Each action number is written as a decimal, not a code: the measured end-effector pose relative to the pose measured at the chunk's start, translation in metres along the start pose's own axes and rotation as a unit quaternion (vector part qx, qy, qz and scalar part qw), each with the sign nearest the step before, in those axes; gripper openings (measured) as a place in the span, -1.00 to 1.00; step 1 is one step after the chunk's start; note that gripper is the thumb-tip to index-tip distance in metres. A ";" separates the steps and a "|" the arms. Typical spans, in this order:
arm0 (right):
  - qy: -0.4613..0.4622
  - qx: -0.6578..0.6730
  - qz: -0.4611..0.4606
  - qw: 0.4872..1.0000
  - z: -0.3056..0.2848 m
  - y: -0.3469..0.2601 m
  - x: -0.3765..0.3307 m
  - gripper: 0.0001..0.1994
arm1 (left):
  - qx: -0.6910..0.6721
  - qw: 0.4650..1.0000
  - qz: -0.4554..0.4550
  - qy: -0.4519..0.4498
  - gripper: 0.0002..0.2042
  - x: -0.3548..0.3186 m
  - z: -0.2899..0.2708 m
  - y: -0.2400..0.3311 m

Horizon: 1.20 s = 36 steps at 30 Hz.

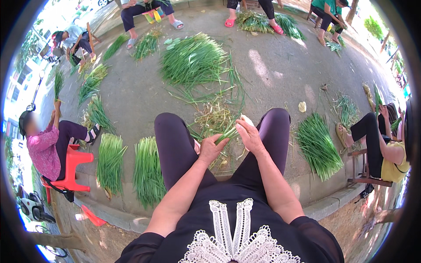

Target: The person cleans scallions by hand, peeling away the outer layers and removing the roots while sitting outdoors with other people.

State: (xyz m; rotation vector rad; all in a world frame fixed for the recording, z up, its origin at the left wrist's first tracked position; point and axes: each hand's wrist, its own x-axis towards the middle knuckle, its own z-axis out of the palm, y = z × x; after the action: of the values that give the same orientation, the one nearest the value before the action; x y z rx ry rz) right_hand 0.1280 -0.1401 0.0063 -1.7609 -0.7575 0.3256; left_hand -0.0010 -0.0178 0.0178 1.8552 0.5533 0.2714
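Between my knees, a small bunch of green chives (228,133) runs from one hand to the other. My left hand (210,148) is closed around its leafy part. At the pale stem ends, my right hand (251,136) has its fingers pressed together on the stalks; the fingertips are partly hidden. Below and beyond my hands lies a loose heap of yellowish trimmings (212,115) on the ground. A large pile of long green chives (193,61) spreads out farther ahead.
Sorted chive bundles (148,168) lie by my left leg, and another bundle (320,144) lies to the right. A person on a red stool (74,164) sits at the left. Another person sits on a wooden chair (368,175) at the right. More people work at the far side.
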 end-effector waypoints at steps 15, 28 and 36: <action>0.025 -0.217 -0.145 0.965 -0.008 -0.023 -0.002 -0.85 | 0.143 0.987 0.067 -0.017 -0.76 -0.001 0.004 -0.017; 0.114 -0.045 0.077 0.989 -0.011 -0.007 0.006 -0.80 | 0.061 0.997 0.038 -0.027 -0.69 0.002 0.006 -0.024; 0.189 0.143 0.133 0.962 -0.010 0.012 0.010 -0.80 | -0.252 0.957 -0.140 -0.013 -0.75 0.005 -0.004 -0.014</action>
State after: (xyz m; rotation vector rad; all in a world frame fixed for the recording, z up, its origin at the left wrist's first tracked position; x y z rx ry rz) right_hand 0.1450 -0.1437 0.0000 -1.5830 -0.1875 0.2522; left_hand -0.0019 -0.0081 0.0058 1.2686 0.6515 0.1762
